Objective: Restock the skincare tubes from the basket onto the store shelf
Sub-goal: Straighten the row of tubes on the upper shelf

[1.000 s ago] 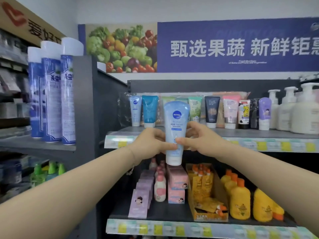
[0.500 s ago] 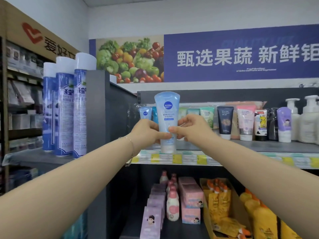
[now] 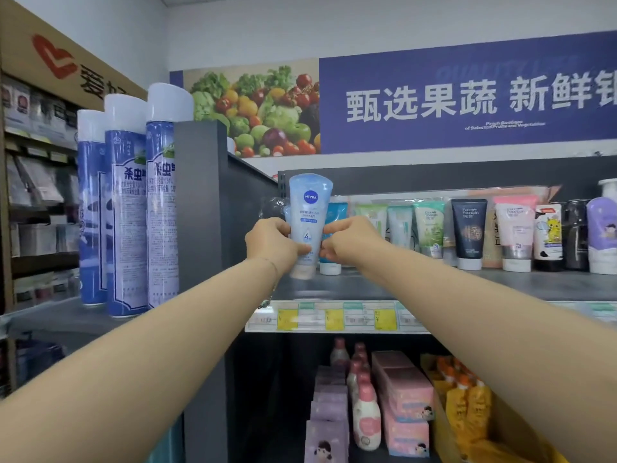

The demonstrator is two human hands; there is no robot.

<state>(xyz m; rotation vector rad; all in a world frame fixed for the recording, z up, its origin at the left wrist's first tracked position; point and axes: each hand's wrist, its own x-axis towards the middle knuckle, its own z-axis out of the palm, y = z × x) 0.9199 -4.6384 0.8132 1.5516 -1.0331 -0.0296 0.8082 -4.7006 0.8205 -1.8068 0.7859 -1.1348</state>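
A pale blue Nivea tube (image 3: 309, 208) stands cap-down at the left end of the grey top shelf (image 3: 434, 284), its cap touching or just above the board. My left hand (image 3: 272, 243) grips its left side and my right hand (image 3: 347, 242) pinches its right side. Behind it stands a teal tube (image 3: 335, 215), partly hidden. A row of skincare tubes runs to the right: green (image 3: 429, 225), black (image 3: 469, 232), pink (image 3: 516, 233). The basket is out of view.
Tall blue spray cans (image 3: 160, 208) stand on the neighbouring shelf to the left, beyond a dark divider panel (image 3: 200, 208). Price labels (image 3: 334, 317) line the shelf edge. Pink boxes (image 3: 404, 399) and bottles fill the lower shelf. A white pump bottle (image 3: 606, 188) stands far right.
Both hands have carried the Nivea tube up and back from in front of the shelf edge onto the left end of the top shelf. The camera has moved closer.
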